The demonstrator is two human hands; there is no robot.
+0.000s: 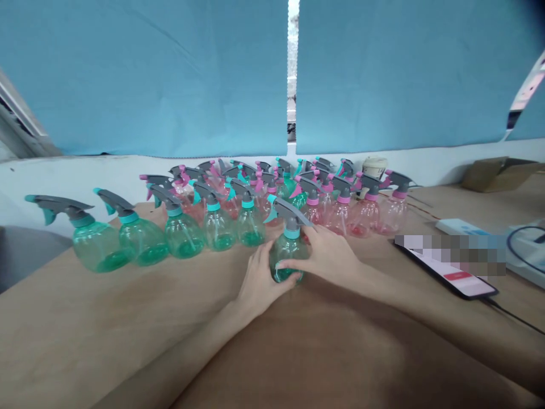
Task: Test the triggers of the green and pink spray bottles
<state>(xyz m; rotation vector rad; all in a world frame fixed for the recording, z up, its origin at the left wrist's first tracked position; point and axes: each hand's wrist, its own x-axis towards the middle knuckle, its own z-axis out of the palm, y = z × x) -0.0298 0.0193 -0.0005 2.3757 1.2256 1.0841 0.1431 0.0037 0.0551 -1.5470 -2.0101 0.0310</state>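
Cupping the green-tinted spray bottle [289,247] from both sides, the left hand [255,281] and right hand [334,255] are holding it nearer than the other bottles [183,230] on the surface [106,324]. Its plastic is probably feeling light, slick and slightly squeezable, gripping best below the collar [292,233].

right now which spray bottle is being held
The green spray bottle between the left hand and right hand, in front of the rows; no hand holds any other bottle.

The spray bottles [183,230] looked like clear, glossy plastic; my surface [128,324] looked like smooth, matt wood.
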